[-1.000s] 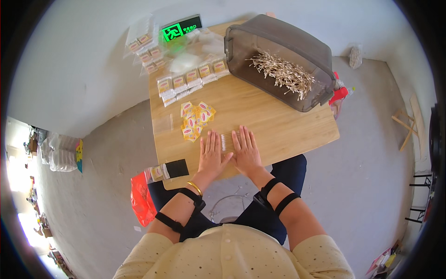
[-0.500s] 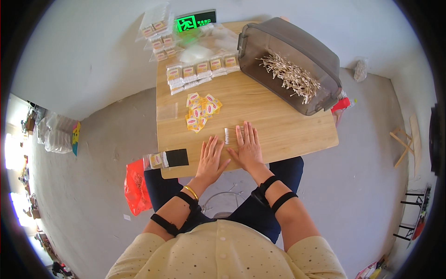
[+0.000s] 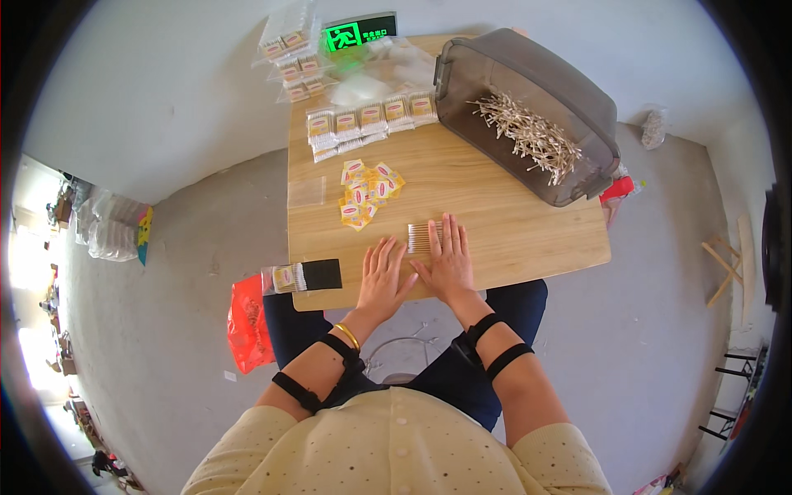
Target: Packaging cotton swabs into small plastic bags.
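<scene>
A row of cotton swabs (image 3: pixel 418 238) lies side by side on the wooden table, close to its front edge. My right hand (image 3: pixel 450 262) rests flat with fingers stretched over the right part of the row, hiding some of the swabs. Just left of the row, my left hand (image 3: pixel 383 276) lies flat on the table edge, fingers spread, holding nothing. Beyond my left hand is a loose pile of small yellow and white cards (image 3: pixel 363 196). A flat clear bag (image 3: pixel 306 191) lies to the left of the cards.
A grey plastic tub (image 3: pixel 569 78), tipped toward me, holds a heap of loose swabs (image 3: pixel 528 136). Packed swab bags (image 3: pixel 371 117) line the back left, near a lit green sign (image 3: pixel 360 33). One packet (image 3: pixel 285 279) lies beside a black strip (image 3: pixel 322 275) at the left corner.
The whole view has shifted slightly, so the table sits a little farther right and higher in the picture. Both hands keep nearly the same place around the swab row.
</scene>
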### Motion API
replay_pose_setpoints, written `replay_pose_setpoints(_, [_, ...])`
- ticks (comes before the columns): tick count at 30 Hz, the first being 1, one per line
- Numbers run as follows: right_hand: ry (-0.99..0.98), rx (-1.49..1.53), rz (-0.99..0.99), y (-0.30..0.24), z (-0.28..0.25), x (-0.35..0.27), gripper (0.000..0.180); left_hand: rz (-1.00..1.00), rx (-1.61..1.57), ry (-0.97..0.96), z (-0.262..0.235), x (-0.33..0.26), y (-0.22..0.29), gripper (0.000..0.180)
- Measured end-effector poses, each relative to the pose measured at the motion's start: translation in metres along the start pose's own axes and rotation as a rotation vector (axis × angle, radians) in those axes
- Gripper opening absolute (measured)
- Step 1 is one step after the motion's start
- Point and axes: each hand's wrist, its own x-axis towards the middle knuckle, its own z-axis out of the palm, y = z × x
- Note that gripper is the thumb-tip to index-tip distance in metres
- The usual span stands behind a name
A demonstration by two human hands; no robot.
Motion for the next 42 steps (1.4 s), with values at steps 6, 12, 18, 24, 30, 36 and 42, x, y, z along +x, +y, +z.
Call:
replay_pose_setpoints(6, [-0.009, 0.0, -0.001, -0.001, -0.003, 0.0, 0.094, 0.029, 0.053, 0.009, 0.002, 0.0, -0.002, 0.063])
replay_pose_setpoints(12, [0.01, 0.009, -0.009, 0.0, -0.004, 0.0, 0.094, 0.011, 0.05, 0.034, 0.005, 0.004, 0.001, 0.063])
replay_pose_setpoints(18, [-0.006, -0.006, -0.001, -0.001, -0.004, 0.0, 0.094, 0.01, 0.087, 0.028, 0.007, 0.005, 0.003, 0.064])
replay_pose_setpoints(24, [-0.002, -0.019, 0.003, -0.002, -0.005, 0.0, 0.093, -0.046, 0.072, 0.047, 0.011, 0.01, 0.004, 0.063])
replay_pose_setpoints(30, [-0.021, -0.043, 0.0, 0.001, -0.001, 0.0, 0.093, -0.044, 0.126, 0.022, 0.011, 0.014, 0.006, 0.064])
replay_pose_setpoints(36, [0.002, -0.028, -0.005, 0.0, -0.001, 0.0, 0.094, -0.062, 0.116, 0.001, 0.011, 0.013, 0.005, 0.065])
replay_pose_setpoints(42, [-0.037, -0.037, -0.003, 0.0, -0.004, 0.0, 0.092, -0.08, 0.132, -0.001, 0.014, 0.021, 0.003, 0.066])
